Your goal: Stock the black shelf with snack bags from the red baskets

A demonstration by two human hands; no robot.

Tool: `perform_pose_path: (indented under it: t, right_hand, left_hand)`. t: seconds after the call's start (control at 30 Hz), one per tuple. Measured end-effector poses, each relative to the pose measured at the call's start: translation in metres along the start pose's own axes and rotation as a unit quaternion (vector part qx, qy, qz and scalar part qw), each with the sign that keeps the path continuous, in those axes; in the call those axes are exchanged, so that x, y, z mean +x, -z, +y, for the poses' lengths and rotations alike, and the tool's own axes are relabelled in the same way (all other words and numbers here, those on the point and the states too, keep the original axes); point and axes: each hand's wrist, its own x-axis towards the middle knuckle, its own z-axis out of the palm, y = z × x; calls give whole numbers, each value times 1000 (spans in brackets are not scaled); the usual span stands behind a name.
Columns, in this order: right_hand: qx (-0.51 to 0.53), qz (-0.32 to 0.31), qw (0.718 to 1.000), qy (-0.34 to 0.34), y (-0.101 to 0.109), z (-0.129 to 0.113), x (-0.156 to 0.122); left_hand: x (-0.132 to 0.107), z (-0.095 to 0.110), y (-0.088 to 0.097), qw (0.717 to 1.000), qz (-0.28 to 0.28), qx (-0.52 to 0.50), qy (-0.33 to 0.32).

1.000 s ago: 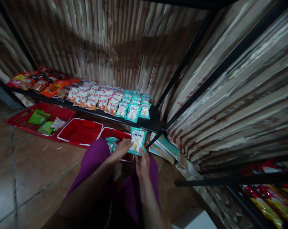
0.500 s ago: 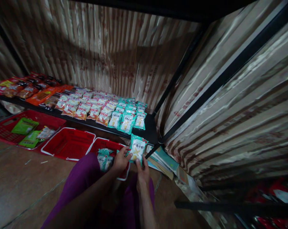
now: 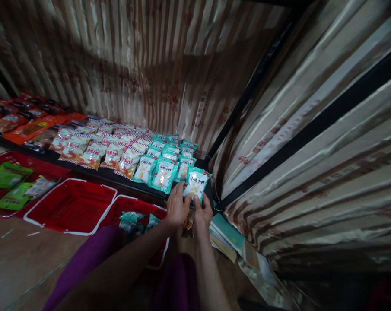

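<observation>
A teal-and-white snack bag (image 3: 195, 183) stands tilted at the right end of the black shelf (image 3: 140, 183), its printed front facing me. My left hand (image 3: 177, 205) grips its lower left side, and my right hand (image 3: 202, 211) has its lower right edge, thumb on the front. Just left of it are rows of matching teal bags (image 3: 164, 173). Orange-and-white snack bags (image 3: 93, 153) fill the shelf further left. Below, a red basket (image 3: 117, 205) partly hidden by my arm and knee holds more teal bags (image 3: 130, 219).
Another red basket (image 3: 74, 203) stands to the left, beside a basket holding green packets (image 3: 9, 175). Orange and red packages (image 3: 36, 125) lie at the shelf's far left. A black post (image 3: 243, 103) and striped curtain (image 3: 312, 142) bound the right. Flattened cardboard (image 3: 227, 233) lies on the floor.
Both hands have carried the teal snack bag forward and up from above the basket to the right end of the shelf. The view has shifted to the right.
</observation>
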Motion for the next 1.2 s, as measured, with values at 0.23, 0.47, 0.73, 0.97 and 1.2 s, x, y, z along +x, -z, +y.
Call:
perform_pose_path:
  t: [0.23, 0.47, 0.73, 0.97, 1.2]
  right_hand:
    - [-24, -21, 999, -8, -17, 9, 27]
    - [-69, -42, 997, 9, -29, 14, 40]
    - [-239, -47, 966, 81, -30, 12, 38]
    - [-290, -45, 946, 139, -33, 13, 38]
    - [-263, -41, 957, 113, -28, 10, 38]
  left_hand:
    - [10, -7, -16, 997, -8, 45, -56]
    - [20, -10, -19, 995, -10, 80, -52]
    - [26, -24, -23, 996, -8, 76, -54]
    - [28, -33, -28, 997, -12, 59, -42]
    - [26, -47, -38, 998, 6, 42, -47]
